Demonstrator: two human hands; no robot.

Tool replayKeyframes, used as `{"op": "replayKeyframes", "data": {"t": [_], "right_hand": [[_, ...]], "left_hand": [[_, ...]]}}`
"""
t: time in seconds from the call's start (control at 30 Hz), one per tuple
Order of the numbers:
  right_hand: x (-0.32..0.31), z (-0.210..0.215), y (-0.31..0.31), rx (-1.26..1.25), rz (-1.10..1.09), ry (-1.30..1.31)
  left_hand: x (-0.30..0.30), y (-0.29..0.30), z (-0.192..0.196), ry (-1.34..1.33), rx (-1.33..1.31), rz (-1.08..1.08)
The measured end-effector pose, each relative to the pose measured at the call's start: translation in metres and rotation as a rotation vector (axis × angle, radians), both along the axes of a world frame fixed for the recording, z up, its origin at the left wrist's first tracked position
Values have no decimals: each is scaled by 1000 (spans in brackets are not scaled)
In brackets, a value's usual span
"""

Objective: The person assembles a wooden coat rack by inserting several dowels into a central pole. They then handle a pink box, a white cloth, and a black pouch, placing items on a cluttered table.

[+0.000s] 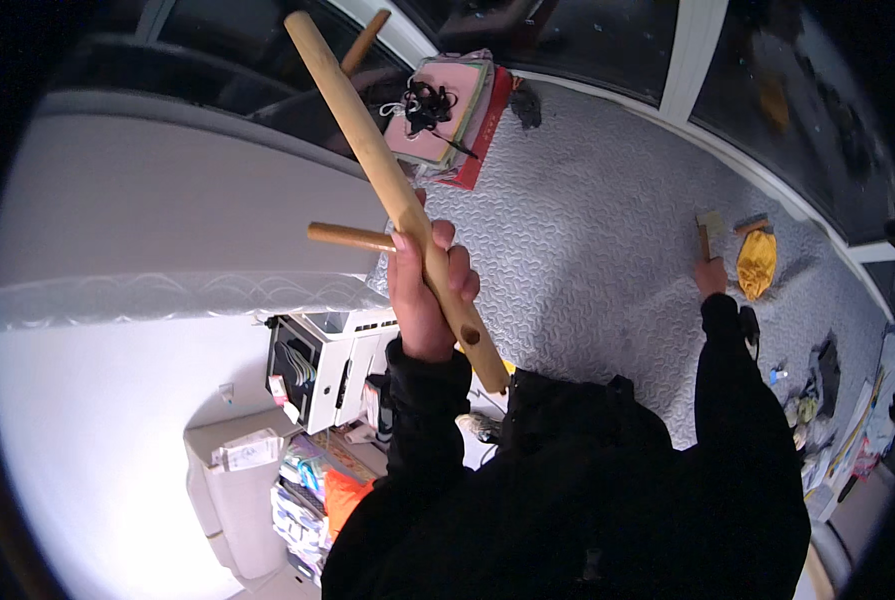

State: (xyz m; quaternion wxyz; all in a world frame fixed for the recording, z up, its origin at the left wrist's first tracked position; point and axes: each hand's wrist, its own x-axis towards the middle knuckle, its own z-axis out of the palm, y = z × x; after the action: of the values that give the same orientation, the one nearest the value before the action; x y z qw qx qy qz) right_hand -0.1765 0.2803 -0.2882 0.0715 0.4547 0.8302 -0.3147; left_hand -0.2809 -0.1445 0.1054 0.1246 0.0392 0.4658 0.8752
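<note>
My left hand [422, 300] is closed round a thick, pale wooden pole [357, 120], raised and tilted with its far end up to the left. A dark round hole shows near the pole's lower end. A thinner wooden peg [352, 237] sticks out to the left by my thumb; whether it is fixed in the pole is hidden. Another brown peg [367, 40] shows behind the upper end. Off to the right, my right hand [709, 277] reaches low and grips the wooden handle of a flat brush [705, 235] with pale bristles. Most of its fingers are hidden.
Beside my right hand lies a yellow cloth bag [756, 268] with a small wooden piece [752, 224] touching its top. A grey quilted mat [587, 200] spreads ahead. Pink and red folders [452, 110] with black cords lie by the window. Clutter lines the far right.
</note>
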Motion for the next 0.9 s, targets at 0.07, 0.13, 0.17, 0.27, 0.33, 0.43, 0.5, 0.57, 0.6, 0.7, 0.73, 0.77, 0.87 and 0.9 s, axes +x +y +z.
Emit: {"op": "replayKeyframes", "data": {"t": [0.07, 0.13, 0.17, 0.27, 0.33, 0.43, 0.5, 0.57, 0.6, 0.7, 0.73, 0.77, 0.87, 0.9], "right_hand": [[8, 42, -12, -68, -37, 181], [11, 100, -35, -415, -24, 381], [21, 132, -51, -561, -18, 443], [41, 232, -105, -723, 133, 648], [53, 293, -141, -735, 314, 722], [72, 358, -182, -605, 691, 850], [73, 381, -203, -546, 806, 897], [78, 395, -214, -488, 878, 885], [82, 401, -218, -463, 890, 859], [93, 416, -219, -351, 993, 786], [97, 421, -218, -309, 1020, 712], [101, 426, -218, -216, 1075, 715], [111, 439, -218, 70, 1193, 570], [114, 441, -220, 158, 1233, 540]], "left_hand": [[0, 8, 10, 46, 24, 13], [0, 8, 14, 31, 97, -12], [0, 8, 14, 1, 119, -29], [2, 4, 6, -85, 321, -163], [8, 4, 2, -95, 329, -190], [24, 13, 0, -76, 231, -185], [38, 17, 3, -55, 186, -197], [49, 20, 7, -28, 146, -212], [56, 21, 8, -16, 103, -199], [69, 21, 8, 44, -12, -175], [73, 22, 6, 89, -28, -197], [77, 22, 5, 84, -95, -165], [86, 25, 1, 245, -207, -147], [91, 27, -1, 320, -177, -158]]}}
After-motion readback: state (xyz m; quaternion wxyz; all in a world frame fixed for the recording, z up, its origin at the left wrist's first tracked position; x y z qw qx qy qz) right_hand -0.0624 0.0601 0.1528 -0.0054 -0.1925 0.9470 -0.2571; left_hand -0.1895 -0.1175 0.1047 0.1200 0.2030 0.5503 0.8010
